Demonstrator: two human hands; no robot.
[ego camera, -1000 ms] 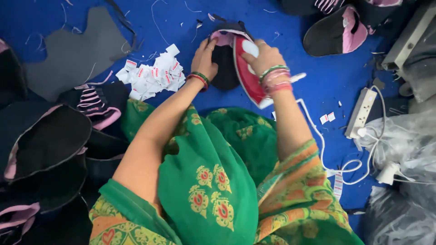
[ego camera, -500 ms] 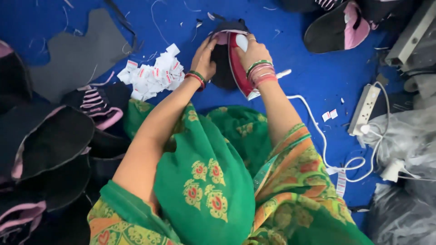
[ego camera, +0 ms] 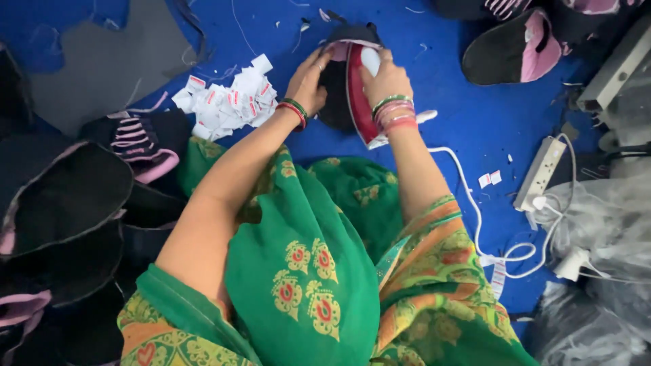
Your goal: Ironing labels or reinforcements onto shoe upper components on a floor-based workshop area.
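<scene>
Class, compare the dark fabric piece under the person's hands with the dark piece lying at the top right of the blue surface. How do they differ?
The dark piece under the hands is held by the left hand while the right hand holds a red iron against it; the top-right piece lies untouched. The first is largely covered, the second shows its pink lining openly. Both are dark with pink and lie on the blue surface.

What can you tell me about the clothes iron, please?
The clothes iron has a red body with a white handle and a white cord trailing toward a white power strip. It stands tilted on edge over a dark fabric piece on the blue surface. The right hand grips its handle; the left hand rests on the fabric beside it.
</scene>
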